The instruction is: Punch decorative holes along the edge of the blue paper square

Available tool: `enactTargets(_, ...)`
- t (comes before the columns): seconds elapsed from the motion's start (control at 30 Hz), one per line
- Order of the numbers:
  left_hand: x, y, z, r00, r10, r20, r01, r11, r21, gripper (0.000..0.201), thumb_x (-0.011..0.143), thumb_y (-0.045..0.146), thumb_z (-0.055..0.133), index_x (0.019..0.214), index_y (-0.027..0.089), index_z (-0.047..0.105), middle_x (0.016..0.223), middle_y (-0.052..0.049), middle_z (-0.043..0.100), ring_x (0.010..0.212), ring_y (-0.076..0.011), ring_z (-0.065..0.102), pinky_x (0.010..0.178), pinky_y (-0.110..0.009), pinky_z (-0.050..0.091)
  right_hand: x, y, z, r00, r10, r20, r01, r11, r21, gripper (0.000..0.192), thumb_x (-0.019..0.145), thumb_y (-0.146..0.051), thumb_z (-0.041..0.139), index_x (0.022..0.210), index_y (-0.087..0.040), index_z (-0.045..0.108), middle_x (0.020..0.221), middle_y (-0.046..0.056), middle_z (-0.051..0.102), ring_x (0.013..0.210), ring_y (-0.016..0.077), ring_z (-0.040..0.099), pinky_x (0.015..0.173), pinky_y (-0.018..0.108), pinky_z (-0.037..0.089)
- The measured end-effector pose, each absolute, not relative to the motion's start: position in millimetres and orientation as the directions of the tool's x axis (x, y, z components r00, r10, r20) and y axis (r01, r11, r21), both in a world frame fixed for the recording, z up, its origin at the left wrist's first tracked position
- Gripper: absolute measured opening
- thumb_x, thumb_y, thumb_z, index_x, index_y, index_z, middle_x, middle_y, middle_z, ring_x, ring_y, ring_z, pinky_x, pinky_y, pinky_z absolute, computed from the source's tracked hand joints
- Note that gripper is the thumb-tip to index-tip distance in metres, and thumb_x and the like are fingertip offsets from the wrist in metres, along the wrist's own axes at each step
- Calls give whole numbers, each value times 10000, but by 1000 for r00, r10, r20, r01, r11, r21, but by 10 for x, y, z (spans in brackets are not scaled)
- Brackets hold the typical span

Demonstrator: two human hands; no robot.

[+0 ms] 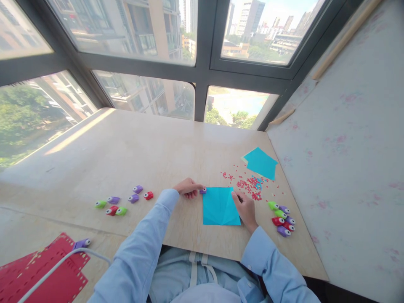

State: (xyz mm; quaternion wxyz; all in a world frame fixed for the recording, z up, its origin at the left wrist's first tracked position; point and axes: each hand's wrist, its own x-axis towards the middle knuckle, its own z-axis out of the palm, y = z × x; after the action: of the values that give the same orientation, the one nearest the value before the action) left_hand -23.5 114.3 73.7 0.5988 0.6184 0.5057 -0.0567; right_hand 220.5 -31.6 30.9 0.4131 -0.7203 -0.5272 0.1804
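Observation:
A creased blue square of paper [221, 208] lies flat on the table in front of me. At its upper left corner sits a small purple craft punch [203, 191]. My left hand [188, 187] reaches to this punch, index finger extended onto it and the other fingers curled under. My right hand [245, 209] pinches the paper near its upper right edge, with the fingertips partly hidden. Tiny punched-out red confetti pieces [251, 185] are scattered beyond the right hand, with some blue ones [259, 183] among them.
More blue paper sheets [261, 164] lie at the back right. Several coloured punches [280, 220] cluster on the right, others [112, 210] on the left. Hole-filled red sheets [47, 269], another purple punch [82, 243] and a white cable [59, 263] are at the lower left. Windows and a wall border the table.

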Motion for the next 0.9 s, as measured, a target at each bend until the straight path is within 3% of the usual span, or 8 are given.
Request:
enactTargets(0.13,-192,1194,762,462,490,-740,742,244,625,452,706,570,658,590,135,628,587,-73,621,529,-146,584,508,-239,431,2202,-313,327,373,908,189,631,-99,-769,477,900,-531,461,727,-134,660,634,28,586,600,157,537,601,249,371)
enactTargets(0.3,-177,1202,786,430,471,-770,727,325,605,574,714,682,587,628,118,651,644,-105,654,573,-175,629,541,-262,474,2208,-309,295,386,905,180,631,-117,-767,465,892,-524,467,734,-132,662,631,21,581,594,149,535,589,244,358)
enactTargets(0.5,-186,1188,785,431,478,-765,737,304,604,447,678,569,676,639,124,658,639,-92,662,575,-163,631,543,-247,484,2206,-316,302,373,908,191,644,-105,-758,457,894,-516,463,739,-135,664,651,29,597,602,150,534,600,246,366)
enactTargets(0.9,-166,1187,799,401,488,-776,745,319,585,425,671,548,696,626,128,651,640,-87,661,564,-158,627,520,-236,473,2193,-326,295,388,903,181,634,-119,-764,447,898,-511,465,774,-141,683,660,23,606,602,148,539,597,243,366)
